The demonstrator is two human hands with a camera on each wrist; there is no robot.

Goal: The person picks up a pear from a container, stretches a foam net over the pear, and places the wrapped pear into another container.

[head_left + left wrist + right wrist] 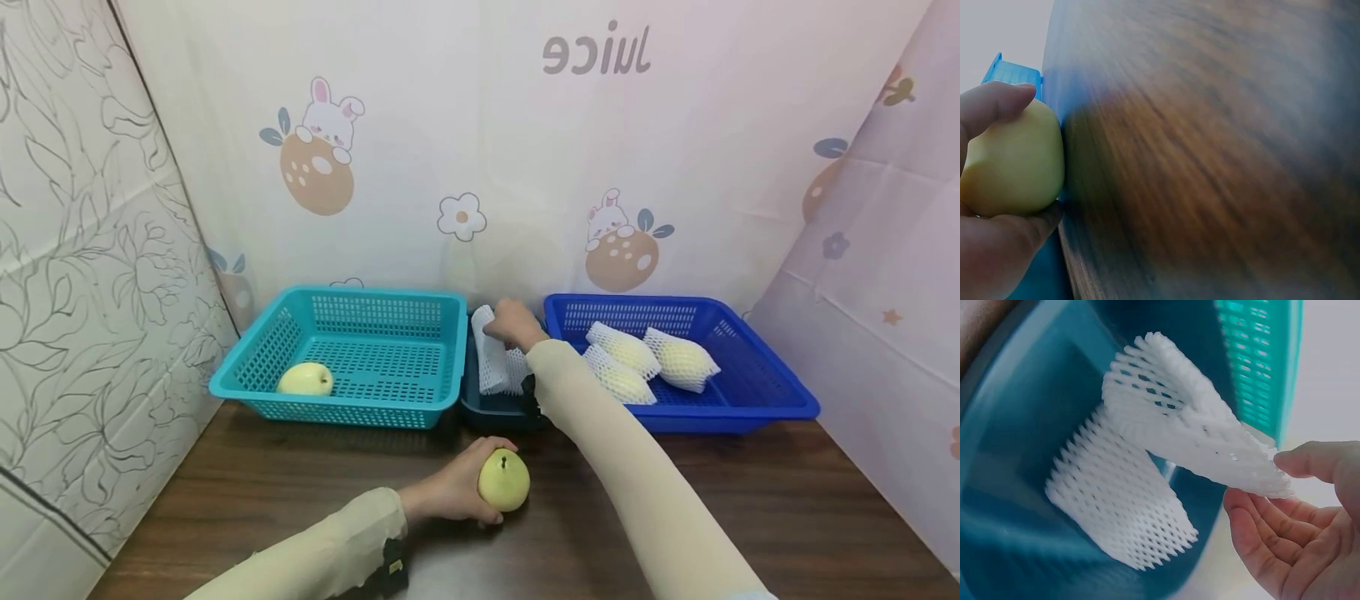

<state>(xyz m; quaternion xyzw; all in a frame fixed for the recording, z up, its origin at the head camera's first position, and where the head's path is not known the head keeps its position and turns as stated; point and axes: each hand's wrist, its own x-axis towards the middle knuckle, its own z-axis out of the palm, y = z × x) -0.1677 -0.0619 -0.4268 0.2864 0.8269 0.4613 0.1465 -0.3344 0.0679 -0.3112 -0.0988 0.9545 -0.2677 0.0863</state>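
Note:
My left hand point(457, 486) holds a pale yellow-green pear point(504, 481) low over the brown table, its stem facing up. In the left wrist view the thumb and fingers curl round the pear point(1019, 162). My right hand point(514, 323) reaches to the back of a small dark bin point(498, 410) between two baskets. It pinches one end of a white foam fruit net point(1197, 425) between thumb and fingers. Below that net, another foam net point(1119, 494) lies inside the bin.
At the left a turquoise basket point(337, 402) contains one bare pear point(305, 379). To the right a blue basket point(750, 410) contains several pears in foam nets point(681, 360). A printed curtain point(480, 125) hangs behind the brown wooden table point(300, 467).

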